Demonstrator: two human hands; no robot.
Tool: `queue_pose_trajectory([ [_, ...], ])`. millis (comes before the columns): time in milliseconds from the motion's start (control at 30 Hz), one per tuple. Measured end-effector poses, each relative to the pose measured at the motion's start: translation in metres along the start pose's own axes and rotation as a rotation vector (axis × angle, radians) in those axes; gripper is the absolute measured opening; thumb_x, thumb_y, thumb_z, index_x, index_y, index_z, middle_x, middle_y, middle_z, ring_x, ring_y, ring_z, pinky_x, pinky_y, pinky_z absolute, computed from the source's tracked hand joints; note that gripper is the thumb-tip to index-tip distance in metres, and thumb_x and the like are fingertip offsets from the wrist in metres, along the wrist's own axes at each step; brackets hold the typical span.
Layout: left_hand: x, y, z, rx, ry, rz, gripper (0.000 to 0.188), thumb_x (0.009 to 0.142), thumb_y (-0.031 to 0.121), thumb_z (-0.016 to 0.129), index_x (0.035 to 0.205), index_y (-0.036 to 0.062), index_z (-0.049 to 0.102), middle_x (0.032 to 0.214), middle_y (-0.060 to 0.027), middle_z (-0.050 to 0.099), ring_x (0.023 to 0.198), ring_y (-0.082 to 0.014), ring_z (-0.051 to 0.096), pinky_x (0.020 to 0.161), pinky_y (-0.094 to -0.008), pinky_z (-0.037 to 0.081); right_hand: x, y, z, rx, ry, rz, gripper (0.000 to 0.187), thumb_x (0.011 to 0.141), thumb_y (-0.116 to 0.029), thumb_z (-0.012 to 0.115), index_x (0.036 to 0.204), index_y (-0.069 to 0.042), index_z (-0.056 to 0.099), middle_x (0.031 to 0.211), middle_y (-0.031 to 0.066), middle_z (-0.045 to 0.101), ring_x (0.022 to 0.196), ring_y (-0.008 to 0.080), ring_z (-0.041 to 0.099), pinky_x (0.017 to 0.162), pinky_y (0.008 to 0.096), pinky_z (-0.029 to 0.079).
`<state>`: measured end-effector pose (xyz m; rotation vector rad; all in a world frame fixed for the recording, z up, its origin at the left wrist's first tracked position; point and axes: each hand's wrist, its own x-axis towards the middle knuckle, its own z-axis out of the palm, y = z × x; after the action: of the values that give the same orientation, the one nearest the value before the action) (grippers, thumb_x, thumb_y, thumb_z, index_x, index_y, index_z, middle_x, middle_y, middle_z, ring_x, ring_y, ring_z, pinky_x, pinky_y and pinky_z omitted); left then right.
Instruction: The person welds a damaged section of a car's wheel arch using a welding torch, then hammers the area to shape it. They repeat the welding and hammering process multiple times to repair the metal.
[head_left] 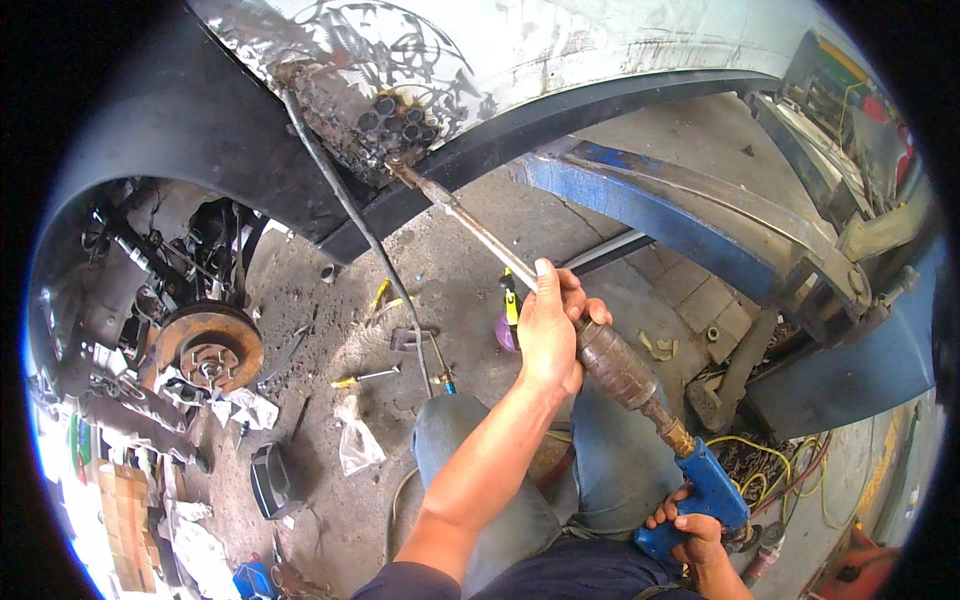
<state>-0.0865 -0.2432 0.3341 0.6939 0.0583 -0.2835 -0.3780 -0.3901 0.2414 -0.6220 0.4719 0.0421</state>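
Observation:
A slide-hammer dent puller (470, 222) runs slantwise from the car's body panel (620, 45) down to my right side. Its tip meets the panel's lower edge beside a cluster of dark, scorched rings (385, 122); whether it is fixed there I cannot tell. My left hand (548, 335) wraps round the rod at the upper end of the brown sliding weight (615, 370), thumb pointing up along it. Around the blue pistol grip (715, 490) at the rear end, my right hand (690, 525) is closed. A dark rod or cable (345, 195) hangs from the panel left of the puller.
Right of the puller, a blue lift arm (650, 215) reaches under the car. At left, a rusty brake disc (243, 345) shows in the wheel arch. A screwdriver (365, 378), plastic bag (358, 445) and black plastic part (272, 482) lie on the floor. Yellow hoses (765, 455) coil at right.

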Motion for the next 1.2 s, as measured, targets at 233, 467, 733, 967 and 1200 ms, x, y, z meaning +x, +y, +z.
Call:
queue_pose_trajectory([
  [233, 0.003, -0.001, -0.003, -0.011, -0.009, 0.005, 0.044, 0.099, 0.052, 0.048, 0.09, 0.0089, 0.049, 0.063, 0.0004, 0.034, 0.059, -0.018, 0.048, 0.063, -0.0399, 0.049, 0.001, -0.001, 0.003, -0.01, 0.005, 0.0, 0.042, 0.064, -0.006, 0.066, 0.105, -0.007, 0.055, 0.079, 0.009, 0.055, 0.079, 0.0267, 0.058, 0.08, 0.0479, 0.049],
  [467, 0.004, 0.0, -0.001, 0.019, 0.02, 0.016, 0.044, 0.1, 0.05, 0.048, 0.09, 0.0079, 0.049, 0.063, -0.0002, 0.035, 0.06, -0.0187, 0.048, 0.062, -0.0391, 0.049, 0.001, -0.004, 0.007, -0.016, 0.012, 0.009, 0.042, 0.065, -0.005, 0.065, 0.105, -0.008, 0.055, 0.079, 0.0091, 0.055, 0.079, 0.027, 0.058, 0.08, 0.0484, 0.049],
  [733, 0.005, -0.006, -0.003, 0.023, 0.019, 0.064, 0.043, 0.1, 0.049, 0.049, 0.095, 0.007, 0.049, 0.064, -0.0009, 0.037, 0.058, -0.0191, 0.048, 0.059, -0.0385, 0.049, 0.001, -0.006, 0.006, 0.007, -0.021, 0.038, 0.041, 0.065, -0.007, 0.065, 0.105, -0.007, 0.056, 0.079, 0.0092, 0.056, 0.079, 0.0275, 0.059, 0.079, 0.0487, 0.05],
  [967, 0.025, 0.041, 0.018, 0.028, 0.198, 0.1, 0.046, 0.095, 0.055, 0.056, 0.095, 0.009, 0.05, 0.067, 0.0009, 0.04, 0.058, -0.0145, 0.047, 0.057, -0.0353, 0.048, 0.001, -0.007, 0.005, 0.013, 0.04, 0.054, 0.043, 0.064, -0.007, 0.064, 0.107, -0.007, 0.056, 0.079, 0.0095, 0.056, 0.079, 0.0282, 0.059, 0.079, 0.0487, 0.049],
  [1200, -0.01, -0.005, -0.006, 0.059, 0.076, 0.086, 0.038, 0.098, 0.043, 0.056, 0.089, 0.0078, 0.05, 0.065, 0.0016, 0.038, 0.057, -0.0149, 0.048, 0.059, -0.0377, 0.051, -0.01, 0.009, 0.004, 0.006, 0.038, 0.123, 0.039, 0.066, -0.006, 0.065, 0.104, -0.007, 0.056, 0.079, 0.0085, 0.054, 0.081, 0.0278, 0.057, 0.08, 0.0478, 0.048],
])
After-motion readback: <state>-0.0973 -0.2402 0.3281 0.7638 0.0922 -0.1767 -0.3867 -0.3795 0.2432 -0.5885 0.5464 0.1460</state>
